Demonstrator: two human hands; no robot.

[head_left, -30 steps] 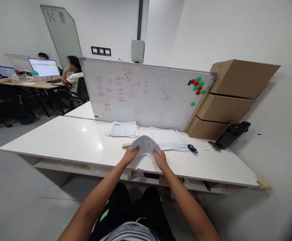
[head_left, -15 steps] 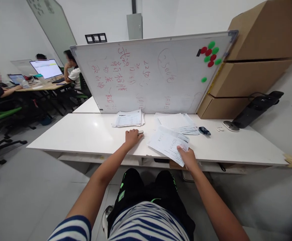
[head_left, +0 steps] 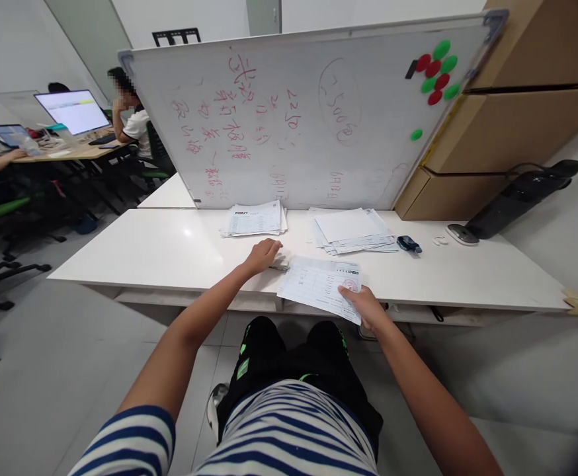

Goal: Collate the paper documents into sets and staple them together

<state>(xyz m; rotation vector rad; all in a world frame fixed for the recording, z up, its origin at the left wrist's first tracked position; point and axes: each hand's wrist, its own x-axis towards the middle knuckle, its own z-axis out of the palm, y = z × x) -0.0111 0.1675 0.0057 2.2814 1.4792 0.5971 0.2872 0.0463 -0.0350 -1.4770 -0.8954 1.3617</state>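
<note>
My right hand [head_left: 363,304] pinches printed sheets of paper [head_left: 313,284], thumb on top beside a red round stamp. These sheets lie at a slant over the desk's front edge, their left end close to a small pale stapler [head_left: 282,264]. Closed over the back of that stapler is my left hand [head_left: 263,256], its fingers partly hidden. Behind it rests a stack of printed sheets [head_left: 255,219]. A looser pile of papers [head_left: 353,231], with a blank sheet on top, lies behind the held sheets.
A whiteboard [head_left: 299,125] with red writing stands along the back of the white desk [head_left: 135,244]. To the right are a dark blue watch-like item [head_left: 409,244], a mouse [head_left: 462,234], a black device [head_left: 522,198] and stacked cardboard boxes [head_left: 527,132]. People sit at another table, left.
The held sheets have moved left and flatter towards the stapler, and my right hand has gone with them. My left hand has shifted slightly over the stapler. The view has tilted down a little.
</note>
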